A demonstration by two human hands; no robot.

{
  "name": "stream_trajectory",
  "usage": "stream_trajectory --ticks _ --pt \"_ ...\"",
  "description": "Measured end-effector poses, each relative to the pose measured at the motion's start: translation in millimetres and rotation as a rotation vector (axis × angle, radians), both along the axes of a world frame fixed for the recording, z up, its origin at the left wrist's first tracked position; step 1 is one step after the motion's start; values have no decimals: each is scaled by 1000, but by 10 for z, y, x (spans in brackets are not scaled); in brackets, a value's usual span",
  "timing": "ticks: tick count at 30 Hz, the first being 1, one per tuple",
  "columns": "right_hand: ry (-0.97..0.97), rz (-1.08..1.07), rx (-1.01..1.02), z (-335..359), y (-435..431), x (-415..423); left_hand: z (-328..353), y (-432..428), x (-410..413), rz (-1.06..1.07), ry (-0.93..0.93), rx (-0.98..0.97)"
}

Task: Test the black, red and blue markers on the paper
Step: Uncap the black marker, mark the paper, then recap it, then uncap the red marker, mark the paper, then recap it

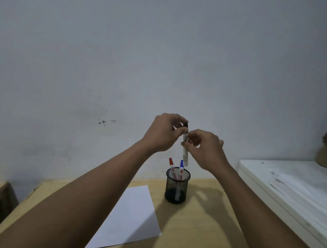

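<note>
Black marker (185,145): held upright in the air above the mesh pen cup (177,185), its black cap (185,125) pinched by the left hand (163,132) and its white barrel gripped by the right hand (205,149). Red marker (172,166) and blue marker (180,169): stood capped in the cup. Sheet of white paper (130,217): laid flat on the wooden desk (195,234), just left of the cup.

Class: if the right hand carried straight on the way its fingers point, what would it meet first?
Probably the black marker, which the right hand already pinches; just beyond is the left hand on the cap. Depth is uncertain.
</note>
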State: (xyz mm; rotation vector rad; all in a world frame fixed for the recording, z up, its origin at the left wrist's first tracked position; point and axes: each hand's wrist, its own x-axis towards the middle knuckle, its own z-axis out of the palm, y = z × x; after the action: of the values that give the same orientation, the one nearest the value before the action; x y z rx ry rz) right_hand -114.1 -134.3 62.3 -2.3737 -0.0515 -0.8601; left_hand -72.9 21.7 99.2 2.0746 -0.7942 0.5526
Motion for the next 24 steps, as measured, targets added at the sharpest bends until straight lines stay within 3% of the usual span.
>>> stream_trajectory --ticks 11,24 --pt "155 -148 240 -707 -298 407 -804 -34 520 212 218 151" --pt "453 -171 140 -1127 -313 715 -1270 -205 841 267 378 204"
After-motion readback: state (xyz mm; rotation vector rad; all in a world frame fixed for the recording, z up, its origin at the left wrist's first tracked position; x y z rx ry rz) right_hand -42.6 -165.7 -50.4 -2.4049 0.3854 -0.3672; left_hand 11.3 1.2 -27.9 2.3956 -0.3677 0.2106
